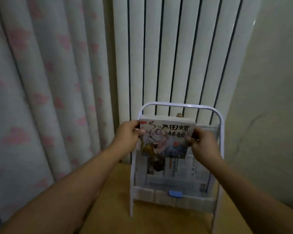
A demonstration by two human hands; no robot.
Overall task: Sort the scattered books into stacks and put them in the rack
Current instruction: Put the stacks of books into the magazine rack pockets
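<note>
A stack of thin picture books (166, 137), its front cover printed with black characters and a colourful drawing, is held upright in the upper part of the white metal rack (221, 125). My left hand (128, 134) grips the stack's left edge, thumb on the cover. My right hand (200, 142) grips the right edge the same way. Lower in the rack, behind a clear front panel, stand more books or papers (174, 171). A blue tag (175, 193) sits on the rack's bottom rail.
The rack stands on a yellowish wooden surface (112, 200). Right behind it rises a white column radiator (172, 56). A pale curtain with pink shapes (41, 90) hangs on the left, and a cream wall (269, 98) is on the right.
</note>
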